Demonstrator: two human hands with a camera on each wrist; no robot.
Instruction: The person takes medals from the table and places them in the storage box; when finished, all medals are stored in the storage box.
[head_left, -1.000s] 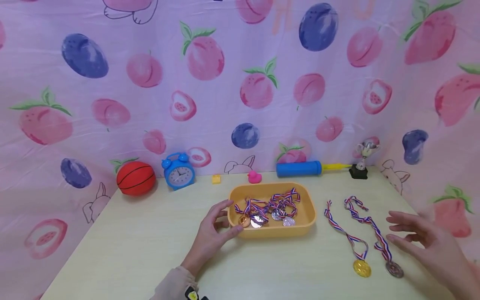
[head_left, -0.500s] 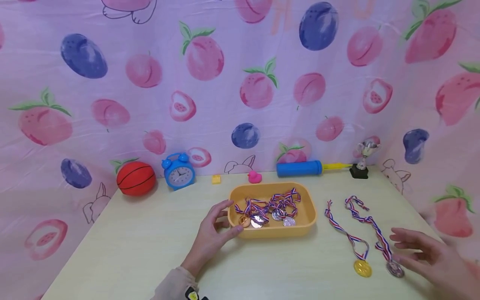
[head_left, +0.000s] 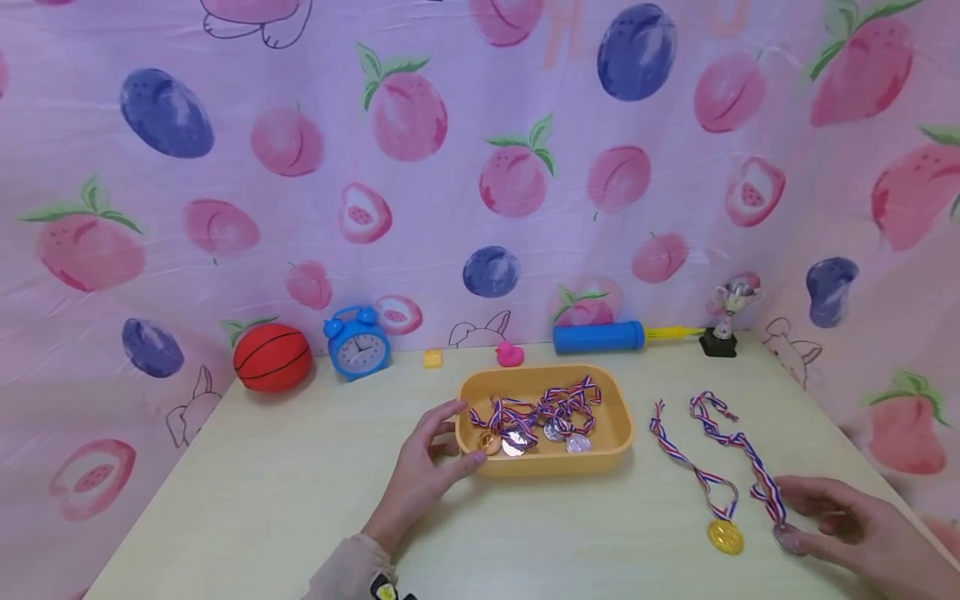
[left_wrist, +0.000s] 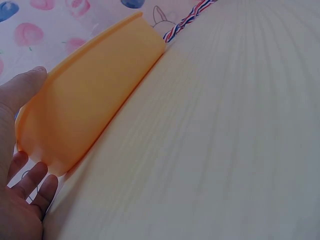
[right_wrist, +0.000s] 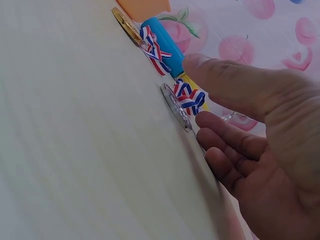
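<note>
Right fingers (right_wrist: 235, 134) parted, empty — silver medal (right_wrist: 175, 107) just beside their tips; left fingers (left_wrist: 31, 179) hold yellow tray (left_wrist: 95, 85).

**Gleaming metal, smooth plastic, woven ribbon**

Looks like smooth, softly shiny plastic on the yellow tray (head_left: 555, 463). Gleams as polished metal, with raised relief, on the gold medal (head_left: 724, 537); shows a greyer metallic sheen on the silver-toned medal (right_wrist: 175, 107). Looks like woven cloth along the striped ribbon (right_wrist: 189, 98), like creased fabric across the printed backdrop (head_left: 420, 292). Appears smooth and faintly wood-grained on the tabletop (left_wrist: 200, 150).
</note>
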